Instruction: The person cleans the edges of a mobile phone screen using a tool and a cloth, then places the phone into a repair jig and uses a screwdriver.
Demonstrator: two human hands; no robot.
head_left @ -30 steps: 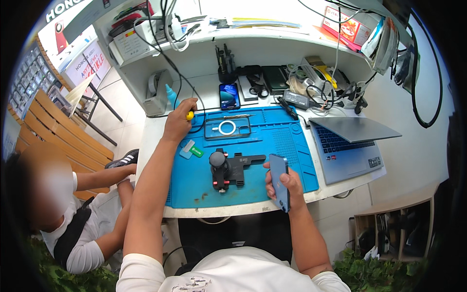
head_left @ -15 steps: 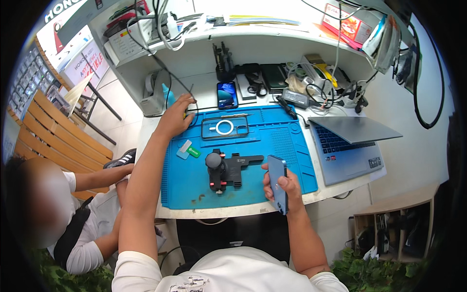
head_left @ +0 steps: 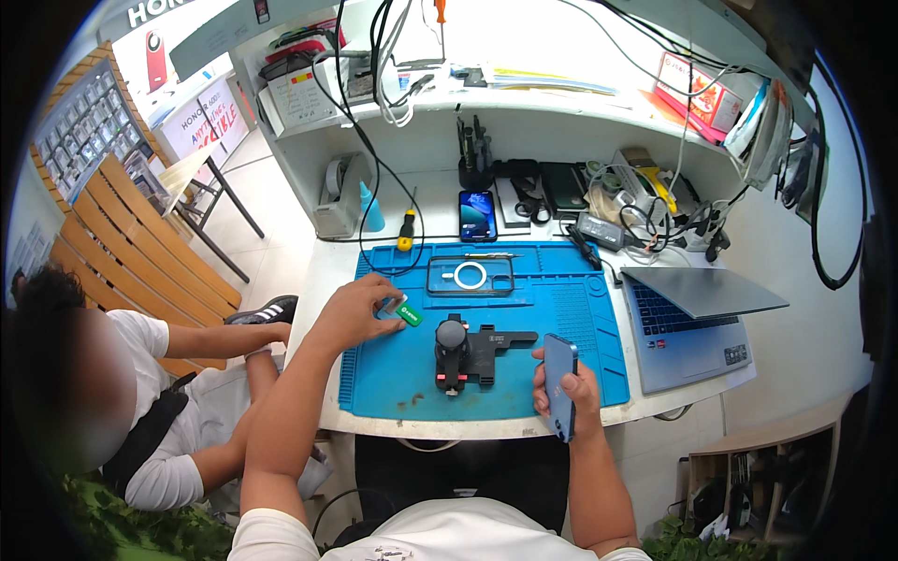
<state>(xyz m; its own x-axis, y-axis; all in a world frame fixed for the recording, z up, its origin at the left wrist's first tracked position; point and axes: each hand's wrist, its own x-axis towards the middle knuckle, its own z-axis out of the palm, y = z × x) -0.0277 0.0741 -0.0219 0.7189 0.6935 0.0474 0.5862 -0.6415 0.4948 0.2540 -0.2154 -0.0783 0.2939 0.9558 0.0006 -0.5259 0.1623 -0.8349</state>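
My left hand [head_left: 360, 313] is at the left side of the blue work mat [head_left: 421, 379], thumb and fingertips closed on a small green-and-white packet [head_left: 409, 313]; the fingers hide part of it. In my right hand [head_left: 582, 391] is a blue smartphone [head_left: 560, 383], held upright over the mat's front right edge with its back partly showing. Between the hands lies a black clamp-like phone holder [head_left: 486, 357] with a round knob. A clear phone case with a white ring [head_left: 470, 275] rests farther back, a thin metal tool [head_left: 491, 255] along its upper edge.
A yellow-and-black screwdriver [head_left: 405, 231] lies behind the mat, near a light blue bottle [head_left: 371, 208] and another phone [head_left: 477, 216]. An open laptop [head_left: 692, 327] stands at right, tangled cables [head_left: 636, 201] behind it. A seated person [head_left: 159, 393] is at left.
My left hand has left the screwdriver at the back left and come nearer, onto the green-and-white packet. The right hand keeps its hold on the smartphone. The view has shifted.
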